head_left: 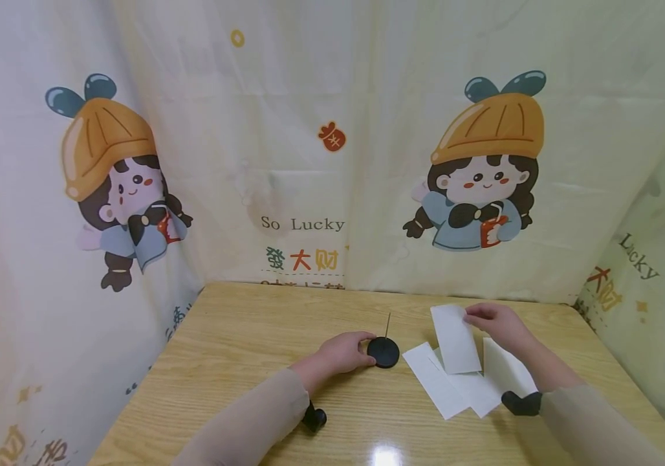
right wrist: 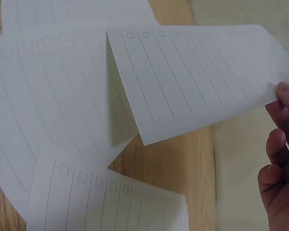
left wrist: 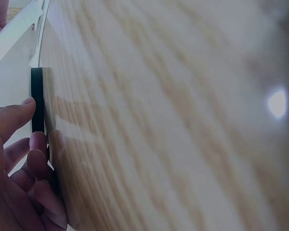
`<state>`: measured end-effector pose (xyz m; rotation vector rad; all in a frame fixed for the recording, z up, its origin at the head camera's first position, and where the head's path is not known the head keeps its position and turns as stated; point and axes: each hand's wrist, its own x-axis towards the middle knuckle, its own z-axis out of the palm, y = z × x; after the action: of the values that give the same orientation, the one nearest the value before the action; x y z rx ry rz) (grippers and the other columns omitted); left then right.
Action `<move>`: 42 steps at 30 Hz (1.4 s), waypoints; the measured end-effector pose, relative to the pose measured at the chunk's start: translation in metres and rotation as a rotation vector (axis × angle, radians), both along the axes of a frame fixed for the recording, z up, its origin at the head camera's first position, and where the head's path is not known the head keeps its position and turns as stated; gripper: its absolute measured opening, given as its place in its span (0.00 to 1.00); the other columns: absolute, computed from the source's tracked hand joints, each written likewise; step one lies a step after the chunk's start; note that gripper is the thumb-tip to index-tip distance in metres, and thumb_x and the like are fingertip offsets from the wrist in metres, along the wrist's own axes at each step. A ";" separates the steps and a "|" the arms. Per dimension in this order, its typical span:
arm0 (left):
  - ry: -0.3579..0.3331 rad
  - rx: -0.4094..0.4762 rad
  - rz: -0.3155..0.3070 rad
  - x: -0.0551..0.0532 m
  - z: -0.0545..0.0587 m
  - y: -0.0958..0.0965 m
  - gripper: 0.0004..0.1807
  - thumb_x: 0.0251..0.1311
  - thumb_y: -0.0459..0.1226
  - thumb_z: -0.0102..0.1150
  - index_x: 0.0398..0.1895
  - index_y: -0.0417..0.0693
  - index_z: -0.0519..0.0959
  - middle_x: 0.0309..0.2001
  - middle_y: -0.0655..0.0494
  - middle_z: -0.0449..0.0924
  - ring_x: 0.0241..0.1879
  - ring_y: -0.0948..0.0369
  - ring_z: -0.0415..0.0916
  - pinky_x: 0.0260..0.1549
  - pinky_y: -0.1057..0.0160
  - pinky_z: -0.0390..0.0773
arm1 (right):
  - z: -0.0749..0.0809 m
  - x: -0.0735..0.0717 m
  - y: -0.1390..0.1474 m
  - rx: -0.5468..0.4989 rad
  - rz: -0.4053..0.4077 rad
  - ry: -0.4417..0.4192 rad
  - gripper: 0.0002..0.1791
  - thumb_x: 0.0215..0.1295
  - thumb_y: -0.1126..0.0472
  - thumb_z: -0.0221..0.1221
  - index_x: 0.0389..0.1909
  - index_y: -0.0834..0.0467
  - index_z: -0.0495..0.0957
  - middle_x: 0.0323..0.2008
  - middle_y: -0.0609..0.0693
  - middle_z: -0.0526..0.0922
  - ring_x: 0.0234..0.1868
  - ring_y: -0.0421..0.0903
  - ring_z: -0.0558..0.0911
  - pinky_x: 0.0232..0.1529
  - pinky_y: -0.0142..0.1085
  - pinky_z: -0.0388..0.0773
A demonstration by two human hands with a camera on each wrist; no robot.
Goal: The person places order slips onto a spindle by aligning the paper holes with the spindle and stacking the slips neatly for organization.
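A paper spike with a round black base (head_left: 383,355) and a thin upright metal rod stands on the table. My left hand (head_left: 339,353) holds the left edge of that base; in the left wrist view the thumb lies against the base's rim (left wrist: 37,84) and the other fingers curl below. To the right, my right hand (head_left: 501,329) pinches a white paper slip (head_left: 455,343) by its upper corner, raised over other slips. Ruled lines with small checkboxes show on the held slip (right wrist: 192,72) in the right wrist view.
Several more white slips (head_left: 434,385) lie overlapping on the wooden table (head_left: 262,330) beneath the right hand, one of them (head_left: 507,366) partly under the right forearm. A printed curtain (head_left: 303,162) hangs behind the table and along its sides.
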<state>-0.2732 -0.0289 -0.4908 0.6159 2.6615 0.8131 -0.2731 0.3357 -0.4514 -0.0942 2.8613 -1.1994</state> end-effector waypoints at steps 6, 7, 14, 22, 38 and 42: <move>0.007 -0.008 -0.005 0.000 0.000 0.001 0.31 0.59 0.47 0.69 0.67 0.59 0.73 0.22 0.65 0.75 0.21 0.66 0.68 0.27 0.65 0.67 | 0.005 0.001 -0.007 -0.031 -0.003 0.005 0.27 0.68 0.45 0.61 0.55 0.63 0.79 0.51 0.59 0.81 0.51 0.55 0.79 0.50 0.51 0.78; 0.009 -0.008 -0.005 0.001 0.000 0.002 0.31 0.59 0.47 0.69 0.67 0.59 0.73 0.22 0.65 0.75 0.21 0.66 0.68 0.26 0.65 0.67 | 0.006 0.001 -0.008 -0.035 0.000 0.010 0.26 0.68 0.46 0.61 0.55 0.63 0.79 0.51 0.59 0.82 0.51 0.55 0.79 0.50 0.51 0.78; 0.013 -0.009 0.004 0.002 0.001 0.001 0.31 0.59 0.47 0.69 0.66 0.59 0.73 0.22 0.65 0.75 0.21 0.66 0.68 0.26 0.65 0.67 | 0.018 0.002 -0.017 -0.095 0.011 0.011 0.29 0.68 0.44 0.61 0.56 0.65 0.78 0.51 0.59 0.82 0.51 0.55 0.79 0.53 0.54 0.76; 0.014 -0.003 0.008 0.005 0.004 0.000 0.31 0.59 0.47 0.69 0.66 0.58 0.74 0.22 0.65 0.74 0.20 0.66 0.67 0.26 0.65 0.66 | 0.030 0.007 -0.026 -0.120 0.035 0.011 0.25 0.69 0.47 0.60 0.55 0.64 0.79 0.51 0.58 0.82 0.52 0.57 0.78 0.52 0.52 0.76; 0.005 0.009 0.020 0.005 0.002 0.000 0.31 0.59 0.47 0.69 0.66 0.57 0.73 0.24 0.66 0.75 0.22 0.66 0.69 0.28 0.65 0.68 | 0.033 0.010 -0.038 -0.146 0.071 0.037 0.22 0.68 0.50 0.63 0.52 0.64 0.80 0.46 0.56 0.83 0.48 0.60 0.78 0.44 0.40 0.77; 0.002 0.028 0.020 0.005 0.000 -0.001 0.31 0.59 0.47 0.68 0.66 0.56 0.73 0.25 0.66 0.75 0.23 0.66 0.69 0.28 0.65 0.69 | 0.035 0.011 -0.041 -0.157 0.080 0.033 0.21 0.68 0.51 0.63 0.51 0.64 0.81 0.44 0.55 0.83 0.46 0.60 0.77 0.42 0.39 0.77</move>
<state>-0.2677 -0.0303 -0.4904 0.5979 2.6666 0.8575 -0.2618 0.2945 -0.4169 -0.2327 2.7567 -1.4171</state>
